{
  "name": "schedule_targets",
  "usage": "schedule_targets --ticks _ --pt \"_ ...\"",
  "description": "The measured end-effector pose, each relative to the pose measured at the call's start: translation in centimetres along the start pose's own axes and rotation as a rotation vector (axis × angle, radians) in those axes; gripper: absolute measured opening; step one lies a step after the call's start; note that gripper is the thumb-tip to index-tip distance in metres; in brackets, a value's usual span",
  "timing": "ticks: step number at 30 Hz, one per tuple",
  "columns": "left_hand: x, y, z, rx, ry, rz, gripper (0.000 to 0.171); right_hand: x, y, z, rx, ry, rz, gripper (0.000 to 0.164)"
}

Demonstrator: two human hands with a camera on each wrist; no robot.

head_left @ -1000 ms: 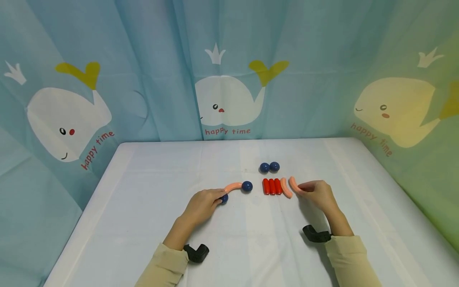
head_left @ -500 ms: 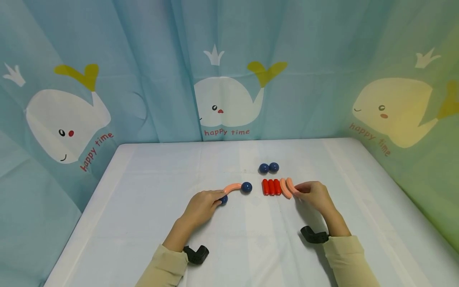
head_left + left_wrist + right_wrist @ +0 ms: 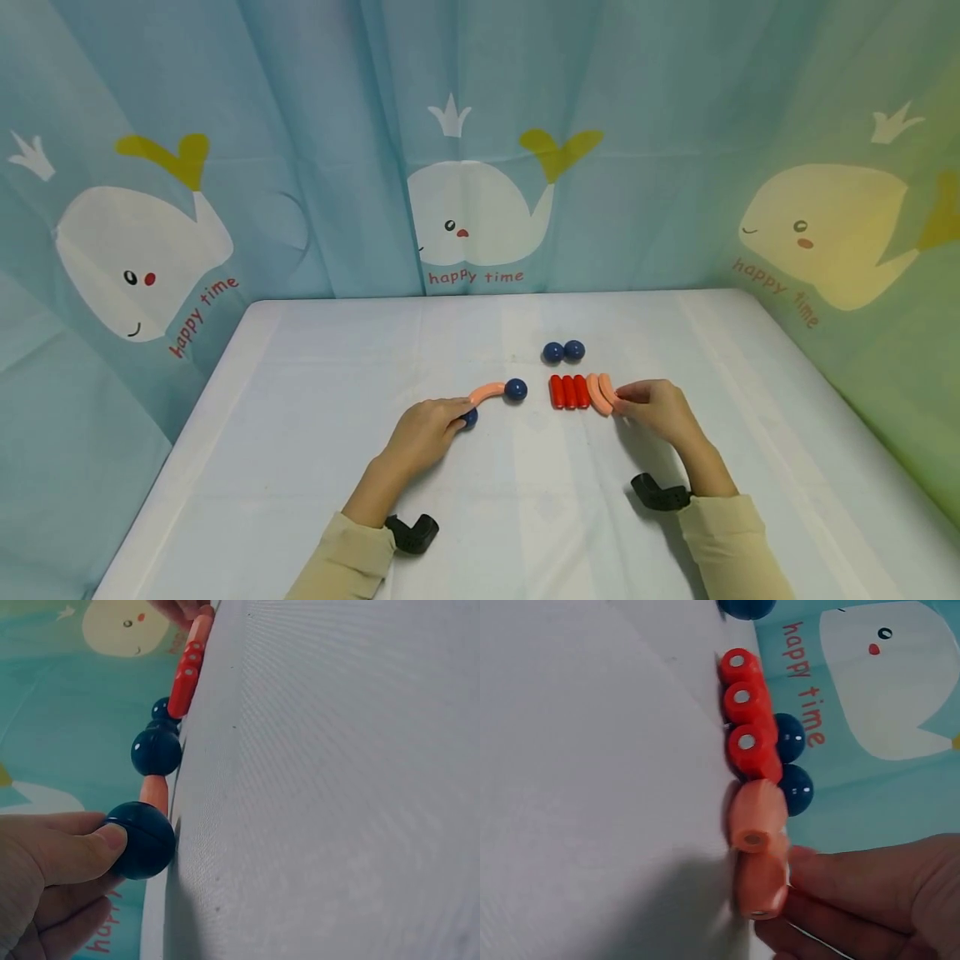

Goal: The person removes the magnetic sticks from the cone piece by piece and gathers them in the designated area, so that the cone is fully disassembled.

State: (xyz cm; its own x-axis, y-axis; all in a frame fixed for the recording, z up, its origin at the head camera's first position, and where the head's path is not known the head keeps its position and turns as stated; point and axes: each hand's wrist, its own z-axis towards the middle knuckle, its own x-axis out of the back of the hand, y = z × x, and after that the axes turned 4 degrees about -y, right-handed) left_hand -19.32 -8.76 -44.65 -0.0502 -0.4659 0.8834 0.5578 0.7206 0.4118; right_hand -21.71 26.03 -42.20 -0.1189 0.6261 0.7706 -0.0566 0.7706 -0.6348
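Observation:
My left hand [image 3: 424, 429] pinches a dark blue ball [image 3: 144, 840] between thumb and fingers. A curved orange rod [image 3: 487, 392] runs from that ball to a second blue ball [image 3: 516, 389]. To the right, my right hand [image 3: 660, 408] holds the outer of two curved orange rods [image 3: 762, 885] by its side, thumb and fingertips on it. The inner orange rod [image 3: 757, 814] lies against it. Three short red rods [image 3: 569, 392] with silver discs in their ends lie side by side, left of the orange pair.
Two more blue balls [image 3: 563, 352] sit together behind the red rods. All lie on a white-covered table [image 3: 315, 358]. A blue-green curtain [image 3: 337, 167] with whales hangs at the table's back. Each wrist wears a black camera mount [image 3: 412, 533].
My right hand has moved left with the outer orange rod, bringing it from apart to alongside the inner orange rod. My left hand holds its place on the blue ball.

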Motion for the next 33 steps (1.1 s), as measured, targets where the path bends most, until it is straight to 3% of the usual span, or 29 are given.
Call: schedule_targets --ticks 4,7,13,19,24,29,33 --pt "-0.1 0.1 0.0 0.001 0.021 0.021 0.029 0.3 -0.6 -0.2 0.059 0.1 -0.009 0.026" --pt "0.0 0.4 0.0 0.004 0.033 0.043 0.027 0.1 -1.6 -0.1 0.087 0.128 0.02 0.027" --pt "-0.1 1.2 0.1 -0.005 0.029 0.109 0.021 -1.6 -3.7 -0.4 0.122 0.085 0.072 0.025" --pt "-0.4 1.7 0.1 -0.009 0.07 0.139 0.02 -4.8 -6.5 -0.6 0.298 0.023 0.04 0.02" --pt "-0.5 2.1 0.1 -0.035 0.106 0.172 0.017 -7.3 -8.6 -0.6 0.392 -0.056 0.044 0.023" --pt "-0.8 2.3 0.1 -0.049 0.132 0.141 0.016 -8.6 -9.6 -0.5 0.458 -0.084 0.045 0.022" --pt "-1.1 2.4 0.1 -0.036 0.144 0.114 0.015 -9.2 -9.8 -0.5 0.456 -0.092 0.055 0.022"
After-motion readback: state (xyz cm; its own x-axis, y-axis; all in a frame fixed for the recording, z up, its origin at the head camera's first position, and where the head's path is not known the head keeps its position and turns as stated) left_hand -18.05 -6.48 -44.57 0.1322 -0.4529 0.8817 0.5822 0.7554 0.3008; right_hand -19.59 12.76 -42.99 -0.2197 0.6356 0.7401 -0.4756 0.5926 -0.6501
